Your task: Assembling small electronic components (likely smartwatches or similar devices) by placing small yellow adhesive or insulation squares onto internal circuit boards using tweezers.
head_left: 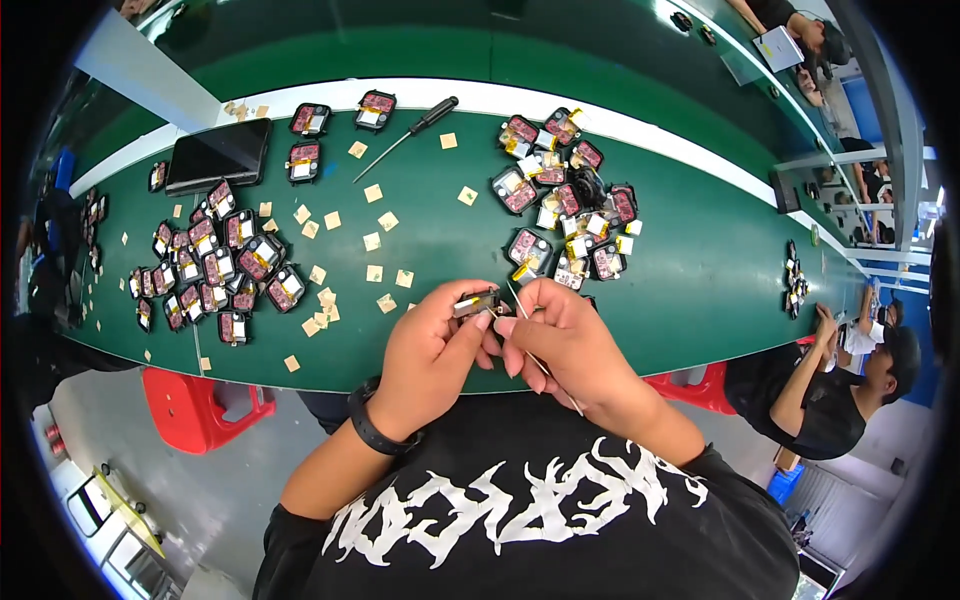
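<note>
Module (476,303), small and dark, sits at frame centre, pinched in the left hand (437,345); right hand (560,345) grips a thin metal tool (540,362) against it. Green table (700,270) behind, module piles left (215,265) and upper centre (565,195).

Single head-worn fisheye view, looking steeply down from above the person's chest onto the green table (700,290), which serves as landmark. The table's near edge crosses mid-frame, close below the lens; its far white-edged side curves along the top. Beyond the table's right end, other seated people appear small and distant. Straight edges bow toward the rim.
</note>
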Action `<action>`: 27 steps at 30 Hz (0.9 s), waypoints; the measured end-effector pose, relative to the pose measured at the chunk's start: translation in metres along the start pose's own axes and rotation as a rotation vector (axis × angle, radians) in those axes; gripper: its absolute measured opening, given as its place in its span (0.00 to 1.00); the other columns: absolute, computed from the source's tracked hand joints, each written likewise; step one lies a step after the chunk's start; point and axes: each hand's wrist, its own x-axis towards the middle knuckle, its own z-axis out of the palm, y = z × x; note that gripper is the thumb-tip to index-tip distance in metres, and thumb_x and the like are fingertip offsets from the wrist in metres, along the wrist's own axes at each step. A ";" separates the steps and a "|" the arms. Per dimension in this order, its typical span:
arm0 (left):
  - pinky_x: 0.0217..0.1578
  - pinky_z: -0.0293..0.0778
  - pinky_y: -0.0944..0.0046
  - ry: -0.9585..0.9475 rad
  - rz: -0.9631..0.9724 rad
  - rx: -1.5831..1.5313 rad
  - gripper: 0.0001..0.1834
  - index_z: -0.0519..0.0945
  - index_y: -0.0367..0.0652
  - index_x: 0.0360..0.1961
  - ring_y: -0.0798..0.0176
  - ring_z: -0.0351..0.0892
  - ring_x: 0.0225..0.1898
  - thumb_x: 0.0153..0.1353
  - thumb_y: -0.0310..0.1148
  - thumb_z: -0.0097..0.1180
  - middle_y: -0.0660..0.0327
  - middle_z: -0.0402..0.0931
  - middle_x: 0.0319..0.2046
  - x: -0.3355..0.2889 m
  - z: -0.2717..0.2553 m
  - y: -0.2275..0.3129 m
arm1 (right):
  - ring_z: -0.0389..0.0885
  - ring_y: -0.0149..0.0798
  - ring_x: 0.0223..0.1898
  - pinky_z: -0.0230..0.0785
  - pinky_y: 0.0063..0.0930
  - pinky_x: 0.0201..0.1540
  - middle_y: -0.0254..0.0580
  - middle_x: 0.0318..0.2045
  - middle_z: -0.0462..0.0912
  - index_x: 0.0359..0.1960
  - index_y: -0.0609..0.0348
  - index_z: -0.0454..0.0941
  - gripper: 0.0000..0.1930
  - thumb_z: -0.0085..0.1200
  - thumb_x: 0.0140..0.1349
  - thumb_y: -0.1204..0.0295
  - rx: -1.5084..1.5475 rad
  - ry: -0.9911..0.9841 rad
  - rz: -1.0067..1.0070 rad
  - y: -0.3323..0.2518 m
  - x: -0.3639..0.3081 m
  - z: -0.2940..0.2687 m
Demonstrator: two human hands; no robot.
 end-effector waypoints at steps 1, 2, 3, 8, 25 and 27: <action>0.32 0.77 0.70 0.001 0.000 0.013 0.14 0.75 0.33 0.58 0.72 0.80 0.29 0.74 0.24 0.50 0.60 0.82 0.33 0.000 0.000 0.000 | 0.72 0.25 0.15 0.56 0.18 0.15 0.35 0.22 0.80 0.39 0.55 0.67 0.09 0.57 0.71 0.73 0.055 0.022 -0.010 0.002 0.001 0.000; 0.31 0.77 0.70 0.000 0.001 0.025 0.14 0.74 0.33 0.58 0.72 0.80 0.29 0.74 0.24 0.50 0.60 0.81 0.32 0.000 0.000 0.001 | 0.72 0.25 0.15 0.56 0.18 0.15 0.35 0.22 0.80 0.39 0.55 0.67 0.09 0.57 0.71 0.73 0.054 0.022 -0.009 0.003 0.001 0.001; 0.31 0.77 0.70 0.001 0.000 0.024 0.14 0.74 0.33 0.58 0.72 0.80 0.29 0.74 0.24 0.50 0.60 0.81 0.32 0.001 -0.001 0.002 | 0.72 0.24 0.15 0.56 0.19 0.15 0.35 0.22 0.80 0.39 0.55 0.67 0.09 0.58 0.70 0.74 0.103 0.027 -0.021 0.003 0.002 0.002; 0.33 0.81 0.67 -0.050 -0.106 -0.126 0.15 0.71 0.32 0.60 0.68 0.83 0.31 0.75 0.24 0.47 0.57 0.81 0.34 0.001 -0.005 0.009 | 0.71 0.23 0.15 0.58 0.19 0.17 0.34 0.21 0.79 0.38 0.55 0.66 0.10 0.58 0.70 0.76 0.002 0.084 -0.073 0.008 0.001 0.007; 0.33 0.79 0.68 -0.081 -0.119 -0.084 0.22 0.67 0.34 0.67 0.70 0.81 0.32 0.75 0.25 0.48 0.58 0.79 0.38 -0.001 -0.004 0.005 | 0.71 0.19 0.23 0.59 0.17 0.24 0.25 0.23 0.77 0.44 0.60 0.71 0.10 0.62 0.70 0.74 -0.188 0.026 -0.304 0.009 0.002 -0.014; 0.31 0.78 0.68 -0.071 -0.101 -0.078 0.21 0.67 0.33 0.67 0.71 0.80 0.29 0.75 0.26 0.48 0.58 0.80 0.36 -0.001 -0.004 0.010 | 0.71 0.18 0.23 0.60 0.18 0.24 0.25 0.22 0.76 0.45 0.61 0.74 0.09 0.62 0.69 0.74 -0.221 0.040 -0.407 0.018 0.009 -0.023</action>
